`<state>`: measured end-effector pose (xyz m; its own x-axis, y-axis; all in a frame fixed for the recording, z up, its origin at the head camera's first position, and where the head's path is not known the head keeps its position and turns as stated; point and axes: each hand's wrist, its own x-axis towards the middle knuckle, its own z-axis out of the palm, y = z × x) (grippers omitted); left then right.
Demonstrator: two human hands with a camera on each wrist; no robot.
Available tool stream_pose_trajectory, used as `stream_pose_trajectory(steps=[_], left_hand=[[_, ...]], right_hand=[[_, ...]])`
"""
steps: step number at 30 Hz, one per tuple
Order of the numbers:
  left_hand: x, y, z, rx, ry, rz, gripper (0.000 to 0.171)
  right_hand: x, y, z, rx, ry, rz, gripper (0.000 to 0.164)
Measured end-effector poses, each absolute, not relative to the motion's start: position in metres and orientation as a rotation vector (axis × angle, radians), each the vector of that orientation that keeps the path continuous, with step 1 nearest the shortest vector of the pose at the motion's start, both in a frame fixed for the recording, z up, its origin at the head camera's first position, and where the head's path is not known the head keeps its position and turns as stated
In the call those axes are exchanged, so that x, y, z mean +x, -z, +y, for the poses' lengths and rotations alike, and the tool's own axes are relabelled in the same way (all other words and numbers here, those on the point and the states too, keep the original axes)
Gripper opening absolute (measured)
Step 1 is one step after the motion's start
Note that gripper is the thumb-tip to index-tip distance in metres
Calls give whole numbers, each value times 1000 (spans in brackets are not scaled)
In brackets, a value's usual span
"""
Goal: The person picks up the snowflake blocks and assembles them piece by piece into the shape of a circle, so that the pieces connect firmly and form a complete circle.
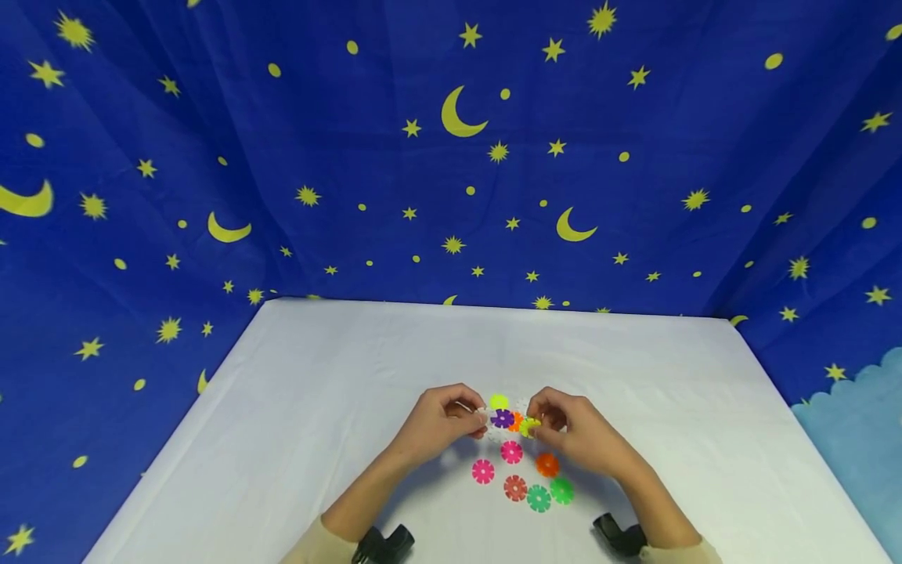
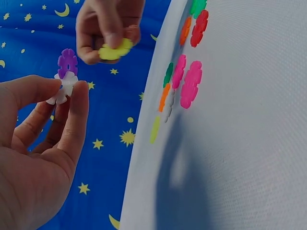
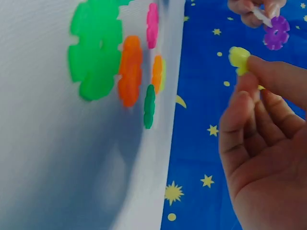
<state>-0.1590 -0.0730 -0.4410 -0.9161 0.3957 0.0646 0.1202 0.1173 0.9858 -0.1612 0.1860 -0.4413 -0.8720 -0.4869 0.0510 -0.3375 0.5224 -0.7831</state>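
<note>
Both hands are raised above the table in the head view. My left hand (image 1: 438, 424) pinches a white notched plastic disc (image 2: 64, 89) between thumb and fingers. A purple notched disc (image 2: 67, 63) is slotted into that white one and stands out from its edge. In the right wrist view the purple disc (image 3: 277, 33) faces the camera. With thumb and fingertips, my right hand (image 1: 583, 432) pinches a yellow notched disc (image 3: 239, 58). The yellow disc is apart from the joined pair, a short gap to their right. Part of the white disc is hidden by the left fingers.
Below the hands, several loose discs lie on the white table (image 1: 338, 376): pink (image 1: 482, 471), orange (image 1: 547, 464), red (image 1: 515, 488), teal (image 1: 539, 498) and green (image 1: 562, 491) among them. A yellow-green disc (image 1: 499, 401) lies farther back. A blue star-patterned curtain (image 1: 395, 172) hangs behind.
</note>
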Motion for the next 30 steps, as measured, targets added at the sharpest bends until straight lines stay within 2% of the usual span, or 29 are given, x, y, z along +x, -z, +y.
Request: stream_pose_trajectory(steps=[11,30], left_hand=[[-158,441,-73,532,-1865,2211,10],[-160,445,-74,554,-1868,2216,9]], right_hand=[[-156,435,183,-726,1534,2518,14],[-153,431,176,-739,1517,2494,13]])
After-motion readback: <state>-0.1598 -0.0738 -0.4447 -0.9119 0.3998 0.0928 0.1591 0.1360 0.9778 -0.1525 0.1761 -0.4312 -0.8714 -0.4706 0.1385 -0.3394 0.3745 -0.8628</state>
